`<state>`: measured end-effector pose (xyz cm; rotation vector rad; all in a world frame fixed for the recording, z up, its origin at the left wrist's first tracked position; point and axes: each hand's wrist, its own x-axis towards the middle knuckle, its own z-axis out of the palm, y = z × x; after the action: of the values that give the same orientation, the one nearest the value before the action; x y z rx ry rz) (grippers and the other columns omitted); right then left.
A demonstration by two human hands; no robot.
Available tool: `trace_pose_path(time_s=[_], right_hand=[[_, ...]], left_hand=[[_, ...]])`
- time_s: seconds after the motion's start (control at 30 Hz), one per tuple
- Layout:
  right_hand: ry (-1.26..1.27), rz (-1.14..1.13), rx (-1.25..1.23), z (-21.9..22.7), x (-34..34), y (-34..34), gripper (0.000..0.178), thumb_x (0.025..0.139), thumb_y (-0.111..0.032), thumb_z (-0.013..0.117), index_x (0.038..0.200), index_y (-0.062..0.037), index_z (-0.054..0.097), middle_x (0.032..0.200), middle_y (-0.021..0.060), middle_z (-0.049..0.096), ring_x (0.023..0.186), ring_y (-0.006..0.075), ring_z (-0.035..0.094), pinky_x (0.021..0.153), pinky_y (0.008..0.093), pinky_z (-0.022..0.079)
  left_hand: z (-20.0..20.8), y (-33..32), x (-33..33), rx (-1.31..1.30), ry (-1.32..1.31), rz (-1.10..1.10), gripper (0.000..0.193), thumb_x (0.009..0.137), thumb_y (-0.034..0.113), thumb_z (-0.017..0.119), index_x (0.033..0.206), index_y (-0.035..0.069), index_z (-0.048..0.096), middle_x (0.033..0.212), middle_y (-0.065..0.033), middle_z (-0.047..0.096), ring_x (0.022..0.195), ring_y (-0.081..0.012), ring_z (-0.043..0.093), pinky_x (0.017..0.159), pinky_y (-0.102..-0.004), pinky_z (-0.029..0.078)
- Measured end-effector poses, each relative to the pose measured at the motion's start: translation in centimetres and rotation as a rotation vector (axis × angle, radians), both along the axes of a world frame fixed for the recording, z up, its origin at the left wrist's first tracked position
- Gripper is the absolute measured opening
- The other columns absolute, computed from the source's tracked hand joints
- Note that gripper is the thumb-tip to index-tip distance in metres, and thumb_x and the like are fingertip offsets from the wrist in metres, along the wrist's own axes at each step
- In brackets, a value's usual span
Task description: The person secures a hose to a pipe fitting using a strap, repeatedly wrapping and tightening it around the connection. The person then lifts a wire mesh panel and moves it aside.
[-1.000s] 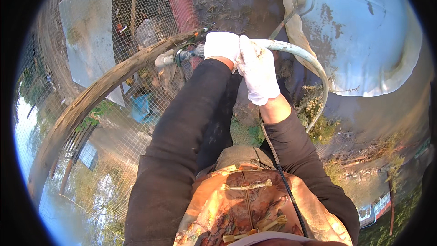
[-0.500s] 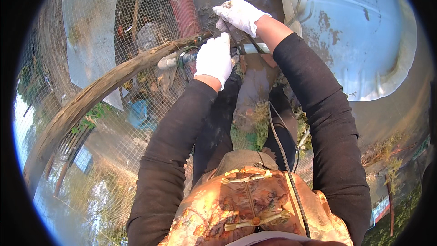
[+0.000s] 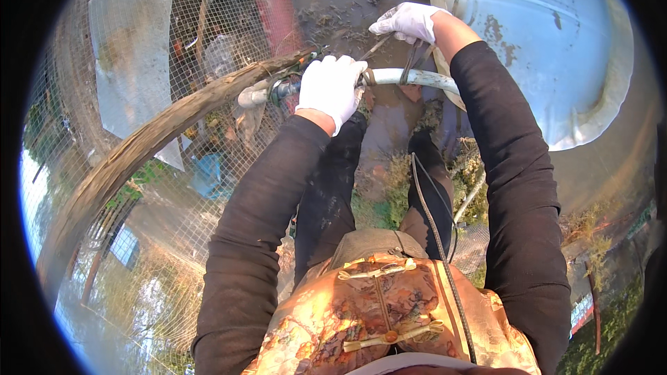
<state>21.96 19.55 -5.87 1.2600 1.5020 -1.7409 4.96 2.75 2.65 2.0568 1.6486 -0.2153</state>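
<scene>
My left hand (image 3: 330,92), in a white glove, is closed over a pale pipe (image 3: 432,79) at the spot where the pipe runs beside a rough wooden pole (image 3: 182,112). Its fingertips are hidden under the glove's back. Up and to the right, my right hand (image 3: 408,22), also gloved in white, is closed on a dark cord (image 3: 376,47). The cord stretches taut between the two hands. Another dark strip loops round the pipe below my right hand. At the pipe's left end, a bluish section and a whitish fitting (image 3: 253,96) show beside cord windings.
Wire mesh (image 3: 215,10) fills the left side, with a grey sheet (image 3: 132,45) and a red piece (image 3: 278,19) behind it. A big light-blue plastic tub (image 3: 556,48) lies at the right. Muddy water surrounds my feet. A thin cord (image 3: 434,226) hangs before my legs.
My right hand has moved to the right, away from my left hand, drawing the cord out taut. More of the pipe shows between them. My left hand has stayed nearly in place.
</scene>
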Motion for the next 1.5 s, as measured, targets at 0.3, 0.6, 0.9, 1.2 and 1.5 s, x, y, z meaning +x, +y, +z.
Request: trace_pose_path(time_s=[0.3, 0.6, 0.9, 1.2, 1.5], right_hand=[[0.155, -0.005, -0.012, 8.2, 4.7, 3.6, 0.038, 0.088, -0.03, 0.078, 0.12, -0.0104, 0.07, 0.08, -0.0048, 0.063, 0.06, 0.0056, 0.054, 0.056, 0.0232, 0.046], [0.1, 0.083, 0.204, 12.7, 8.7, 8.4, 0.037, 0.079, -0.017, 0.079, 0.113, -0.0047, 0.07, 0.075, 0.0009, 0.064, 0.06, 0.0086, 0.057, 0.054, 0.0254, 0.049], [0.071, -0.014, 0.14, 12.9, 8.0, 7.2, 0.037, 0.086, -0.021, 0.075, 0.121, -0.0101, 0.067, 0.074, -0.0041, 0.058, 0.063, 0.0059, 0.051, 0.055, 0.0226, 0.041], [0.024, -0.117, 0.396, 8.5, 9.4, 0.7, 0.022, 0.098, -0.02, 0.065, 0.116, -0.0084, 0.068, 0.087, 0.0, 0.063, 0.076, 0.0105, 0.054, 0.074, 0.0271, 0.049], [0.232, -0.482, 0.386, 3.8, 6.7, -6.5, 0.03, 0.096, -0.009, 0.056, 0.122, -0.0114, 0.07, 0.108, 0.0089, 0.072, 0.097, 0.0191, 0.066, 0.091, 0.0314, 0.051]], left_hand=[[-0.1, 0.8, -0.1, -0.023, -0.013, 0.014, 0.03, 0.081, 0.025, 0.075, 0.11, 0.021, 0.071, 0.097, -0.0032, 0.067, 0.094, -0.0254, 0.064, 0.082, -0.0406, 0.051], [-0.7, 0.7, -0.2, -0.031, -0.028, 0.029, 0.029, 0.081, 0.026, 0.074, 0.109, 0.021, 0.072, 0.097, -0.0034, 0.067, 0.095, -0.0253, 0.064, 0.083, -0.0391, 0.051], [-0.9, 0.5, -0.1, -0.042, -0.009, 0.03, 0.029, 0.082, 0.028, 0.074, 0.11, 0.021, 0.071, 0.097, -0.0034, 0.067, 0.096, -0.0253, 0.064, 0.085, -0.0402, 0.049], [-0.4, 0.4, -0.3, -0.047, -0.098, 0.076, 0.053, 0.082, 0.025, 0.075, 0.134, 0.023, 0.062, 0.107, -0.0052, 0.067, 0.1, -0.0267, 0.063, 0.087, -0.0403, 0.049], [0.4, 0.0, -1.6, -0.143, -0.574, 0.418, 0.063, 0.081, 0.01, 0.073, 0.142, 0.014, 0.054, 0.118, -0.0118, 0.069, 0.109, -0.027, 0.067, 0.096, -0.0383, 0.053]])
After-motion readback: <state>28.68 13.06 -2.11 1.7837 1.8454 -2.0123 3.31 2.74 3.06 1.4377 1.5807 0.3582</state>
